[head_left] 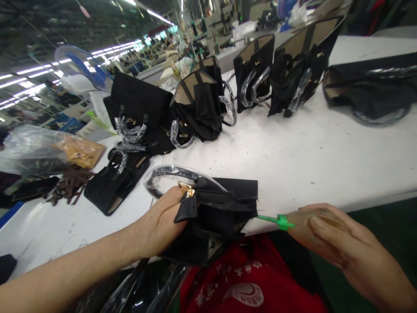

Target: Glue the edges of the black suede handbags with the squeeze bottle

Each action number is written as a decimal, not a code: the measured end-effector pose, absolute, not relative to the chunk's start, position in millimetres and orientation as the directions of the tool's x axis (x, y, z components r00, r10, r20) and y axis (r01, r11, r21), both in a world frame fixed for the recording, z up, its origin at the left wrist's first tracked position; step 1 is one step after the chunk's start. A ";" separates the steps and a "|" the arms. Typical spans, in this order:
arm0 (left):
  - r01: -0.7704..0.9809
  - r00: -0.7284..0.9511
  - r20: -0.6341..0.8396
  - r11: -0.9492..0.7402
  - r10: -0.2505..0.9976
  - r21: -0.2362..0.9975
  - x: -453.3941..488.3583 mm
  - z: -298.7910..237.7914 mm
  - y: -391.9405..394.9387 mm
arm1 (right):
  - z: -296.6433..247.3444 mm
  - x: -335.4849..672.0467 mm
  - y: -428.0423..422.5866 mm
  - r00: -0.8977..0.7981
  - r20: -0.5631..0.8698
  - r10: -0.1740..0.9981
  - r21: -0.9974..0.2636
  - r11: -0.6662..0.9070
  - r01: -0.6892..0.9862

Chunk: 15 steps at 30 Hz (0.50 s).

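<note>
Clamped in the left hand point(159, 224), fingers point(176, 199) closed round one end of a small black fabric handbag point(224, 204), right beside its gold metal clasp point(186, 188). Pinched in the right hand point(335, 239), fingers point(325, 226) narrowed on a thin green plastic tool point(276, 220), pointed at the bag's other end and touching it or just short of it; cannot tell which.

Lying at the near edge of the white bench point(309, 152), partly hanging over, just above a red printed cloth point(247, 278), with the clear-wrapped loop handle point(172, 171) flat on the top behind. Looks like mid-job on this one piece, nothing finished on it yet.

Further back, standing in a row: black-and-tan handbags point(256, 69), handles wrapped too. Done or waiting? Cannot tell from here.

Off to the left, a flat black bag point(110, 184) and a clear plastic sack of tan pieces point(42, 150), well apart from both hands.
</note>
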<state>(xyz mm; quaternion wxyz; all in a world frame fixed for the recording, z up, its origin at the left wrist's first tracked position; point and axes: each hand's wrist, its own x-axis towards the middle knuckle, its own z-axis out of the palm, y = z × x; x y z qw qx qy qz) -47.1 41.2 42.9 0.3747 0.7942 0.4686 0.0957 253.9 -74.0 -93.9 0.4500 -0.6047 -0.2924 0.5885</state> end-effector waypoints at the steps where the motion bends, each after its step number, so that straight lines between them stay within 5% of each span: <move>1: 0.675 0.536 -0.184 -0.287 0.824 0.679 -42.2 45.8 45.9 | -100.5 256.5 -74.1 0.159 -0.513 0.843 -0.835 -0.448 -0.321; 4: 0.703 0.492 -0.135 -0.302 0.860 0.644 -29.4 51.6 62.6 | -114.2 259.6 -75.1 0.154 -0.613 0.775 -0.634 -0.366 -0.681; 8: 0.710 0.505 -0.198 -0.274 0.840 0.649 -12.8 51.3 81.7 | -106.6 244.6 -68.4 0.023 -0.528 0.849 -0.424 -0.241 -0.873; 15: 0.722 0.496 -0.198 -0.275 0.845 0.635 8.7 49.7 98.5 | -52.3 192.7 -28.7 0.044 -0.295 0.955 -0.473 -0.106 -0.875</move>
